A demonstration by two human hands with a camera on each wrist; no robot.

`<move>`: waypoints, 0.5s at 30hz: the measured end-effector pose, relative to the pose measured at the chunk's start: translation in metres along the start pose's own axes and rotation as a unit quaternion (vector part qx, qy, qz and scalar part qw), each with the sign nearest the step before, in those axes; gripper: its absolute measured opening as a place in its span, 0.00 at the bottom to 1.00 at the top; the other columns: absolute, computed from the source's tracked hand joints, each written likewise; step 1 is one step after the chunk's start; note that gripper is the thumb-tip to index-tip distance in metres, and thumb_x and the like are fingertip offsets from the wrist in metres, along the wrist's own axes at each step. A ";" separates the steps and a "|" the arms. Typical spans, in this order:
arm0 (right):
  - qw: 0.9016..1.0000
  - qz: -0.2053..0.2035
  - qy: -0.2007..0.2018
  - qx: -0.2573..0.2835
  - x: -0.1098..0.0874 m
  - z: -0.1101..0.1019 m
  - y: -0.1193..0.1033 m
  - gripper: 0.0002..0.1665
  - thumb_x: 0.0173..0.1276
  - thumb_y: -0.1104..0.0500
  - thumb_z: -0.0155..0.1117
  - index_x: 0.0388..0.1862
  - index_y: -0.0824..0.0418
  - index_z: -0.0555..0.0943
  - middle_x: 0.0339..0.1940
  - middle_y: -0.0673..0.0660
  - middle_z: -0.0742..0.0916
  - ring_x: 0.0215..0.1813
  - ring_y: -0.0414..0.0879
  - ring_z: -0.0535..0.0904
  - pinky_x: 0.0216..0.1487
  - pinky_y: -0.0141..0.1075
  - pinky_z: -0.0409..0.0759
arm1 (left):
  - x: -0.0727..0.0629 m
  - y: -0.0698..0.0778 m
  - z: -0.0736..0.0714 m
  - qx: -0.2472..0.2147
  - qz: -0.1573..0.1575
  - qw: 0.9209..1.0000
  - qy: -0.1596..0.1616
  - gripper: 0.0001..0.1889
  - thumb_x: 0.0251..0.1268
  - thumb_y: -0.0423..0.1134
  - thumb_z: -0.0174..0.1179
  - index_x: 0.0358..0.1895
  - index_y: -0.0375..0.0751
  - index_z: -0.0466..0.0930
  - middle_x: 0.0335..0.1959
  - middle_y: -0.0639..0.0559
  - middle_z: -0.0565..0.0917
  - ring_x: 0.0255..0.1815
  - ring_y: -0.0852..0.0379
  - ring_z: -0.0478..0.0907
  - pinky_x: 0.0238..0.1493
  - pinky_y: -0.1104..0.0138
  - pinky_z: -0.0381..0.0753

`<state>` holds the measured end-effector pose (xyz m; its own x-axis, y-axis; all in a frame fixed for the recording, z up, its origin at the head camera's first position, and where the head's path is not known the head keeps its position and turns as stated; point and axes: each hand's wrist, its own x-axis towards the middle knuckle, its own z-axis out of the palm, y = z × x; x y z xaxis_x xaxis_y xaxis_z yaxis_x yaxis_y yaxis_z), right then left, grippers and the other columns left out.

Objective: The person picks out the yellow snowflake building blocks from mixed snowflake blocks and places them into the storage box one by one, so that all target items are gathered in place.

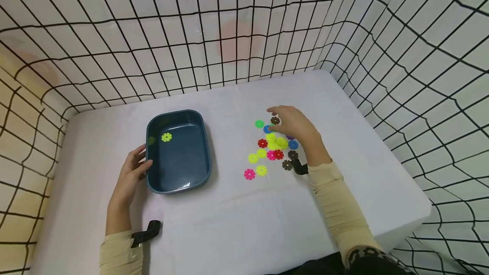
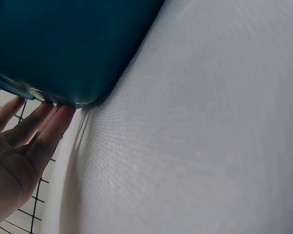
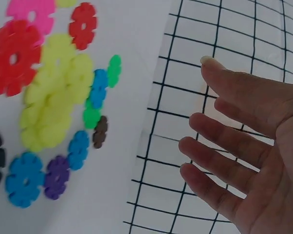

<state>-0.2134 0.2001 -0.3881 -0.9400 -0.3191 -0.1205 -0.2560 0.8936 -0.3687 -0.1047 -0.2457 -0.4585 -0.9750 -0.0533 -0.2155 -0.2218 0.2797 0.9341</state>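
My left hand (image 1: 130, 173) holds the left side of a dark teal plastic tray (image 1: 178, 191), thumb over the rim and fingers against the outer wall. In the left wrist view those fingers (image 2: 51, 134) touch the tray's outside. One yellow snowflake disc (image 1: 166, 137) lies inside the tray. Over the far part of a spread of coloured snowflake discs hovers my right hand (image 1: 296, 124), fingers spread and holding nothing. Beneath and around it are a blue disc (image 3: 24, 179), a purple disc (image 3: 57, 176), a brown disc (image 1: 275, 120) and a heap of yellow discs (image 1: 276, 142).
Loose pink discs (image 1: 249, 174), red discs (image 1: 262, 143) and green discs (image 1: 259, 124) lie on the white tablecloth (image 1: 214, 224). Black wire mesh (image 1: 237, 24) stands along the back and both sides of the table. Each wrist wears a black camera mount (image 1: 147, 233).
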 end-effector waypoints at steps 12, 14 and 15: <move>0.997 0.045 -0.055 0.007 -0.004 0.034 0.027 0.34 0.63 0.54 0.70 0.67 0.62 0.73 0.65 0.63 0.79 0.67 0.60 0.72 0.68 0.54 0.69 | 0.002 -0.003 -0.001 -0.023 -0.002 1.000 0.001 0.32 0.76 0.43 0.47 0.78 0.53 0.47 0.78 0.40 0.54 0.73 0.42 0.57 0.68 0.44 0.61; 0.997 0.047 -0.059 0.008 -0.005 0.038 0.029 0.34 0.62 0.54 0.71 0.65 0.63 0.74 0.65 0.64 0.79 0.68 0.61 0.71 0.68 0.55 0.68 | 0.002 -0.003 -0.001 -0.027 0.001 1.000 0.003 0.32 0.75 0.42 0.47 0.78 0.52 0.47 0.78 0.40 0.54 0.73 0.41 0.57 0.69 0.43 0.60; 0.997 0.045 -0.061 0.007 -0.005 0.040 0.029 0.33 0.62 0.54 0.71 0.65 0.64 0.74 0.65 0.64 0.79 0.68 0.61 0.71 0.69 0.55 0.67 | 0.002 -0.003 -0.001 -0.028 0.003 1.000 0.005 0.32 0.75 0.42 0.47 0.78 0.52 0.47 0.78 0.40 0.54 0.73 0.41 0.57 0.69 0.42 0.60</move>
<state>-0.2075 0.2149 -0.4353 -0.9248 -0.2740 -0.2640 -0.1674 0.9161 -0.3644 -0.1057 -0.2477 -0.4610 -0.9764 -0.0607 -0.2071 -0.2155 0.2257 0.9500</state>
